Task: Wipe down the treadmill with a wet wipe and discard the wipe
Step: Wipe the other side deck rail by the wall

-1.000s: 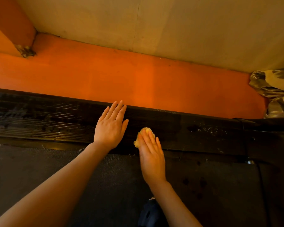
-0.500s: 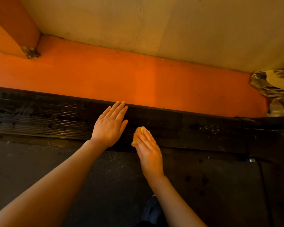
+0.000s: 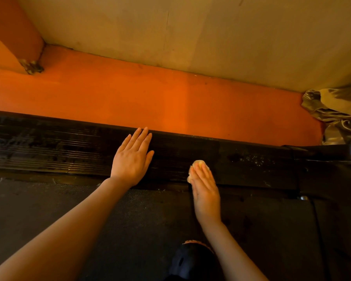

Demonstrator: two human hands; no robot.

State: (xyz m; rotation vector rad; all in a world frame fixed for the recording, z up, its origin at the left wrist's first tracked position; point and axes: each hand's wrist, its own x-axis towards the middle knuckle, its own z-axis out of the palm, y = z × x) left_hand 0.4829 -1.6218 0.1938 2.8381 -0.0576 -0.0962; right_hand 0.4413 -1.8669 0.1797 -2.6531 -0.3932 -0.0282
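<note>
The treadmill's black ribbed side rail (image 3: 59, 147) runs across the view, with the dark belt (image 3: 130, 220) below it. My left hand (image 3: 131, 159) rests flat on the rail, fingers straight and together. To its right, my right hand (image 3: 206, 189) presses a crumpled yellowish wet wipe (image 3: 198, 164) onto the rail with straight fingers. Only the wipe's far edge shows past the fingertips; the rest is hidden under my hand. A speckled, dusty patch (image 3: 257, 161) lies on the rail further right.
An orange floor strip (image 3: 170, 102) lies beyond the rail, against a beige wall (image 3: 211, 33). An orange post (image 3: 12, 37) stands at the far left. Crumpled shiny fabric (image 3: 336, 112) sits at the far right. A dark shoe (image 3: 190, 262) is at the bottom edge.
My right hand has slid the wipe to the right along the rail, away from my left hand. My left hand has stayed flat in the same place.
</note>
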